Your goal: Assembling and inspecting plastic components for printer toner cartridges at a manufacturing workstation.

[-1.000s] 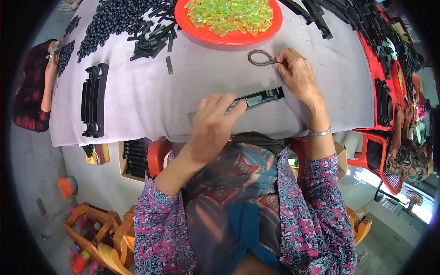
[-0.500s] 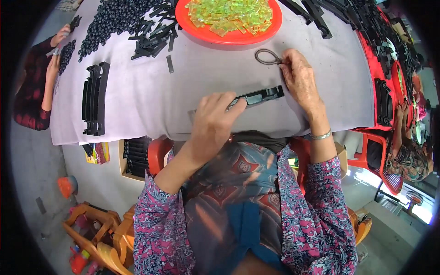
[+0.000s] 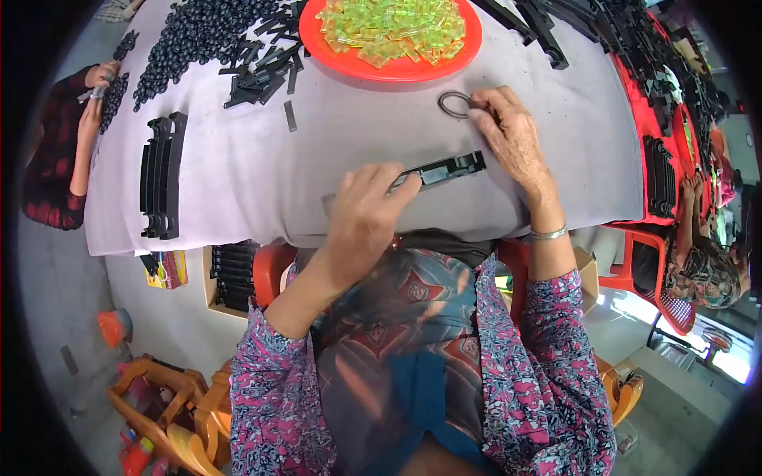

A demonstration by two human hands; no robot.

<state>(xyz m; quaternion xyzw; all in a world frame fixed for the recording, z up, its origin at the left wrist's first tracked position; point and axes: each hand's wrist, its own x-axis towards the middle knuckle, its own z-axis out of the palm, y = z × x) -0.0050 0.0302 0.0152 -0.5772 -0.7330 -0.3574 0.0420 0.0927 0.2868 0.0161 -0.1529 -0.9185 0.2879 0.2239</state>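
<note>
My left hand (image 3: 365, 210) grips the near-left end of a long black plastic holder (image 3: 451, 169), with thumb and fingers on its sides. The holder lies slantwise just above the cloth, its hollow inside facing up and a rounded seat at its right end. My right hand (image 3: 516, 139) is closed, thumb and forefinger at the right side of a dark wire-like ring (image 3: 455, 104). Any stem of the ring is hidden by the fingers, so I cannot tell its kind. The ring sits beyond the holder's right end, apart from it.
A red plate (image 3: 389, 73) holds yellow-green translucent pieces. Beside it lie black flat strips (image 3: 258, 83) and a heap of small black round parts (image 3: 190, 47). Finished-looking black holders (image 3: 163, 174) stand at left. More long black parts (image 3: 544, 36) lie far right. Another person's hands (image 3: 93, 103) work at far left.
My right thumb and forefinger have shifted further onto the ring, covering its right side. My left hand keeps the black holder in nearly the same place. The view has moved slightly.
</note>
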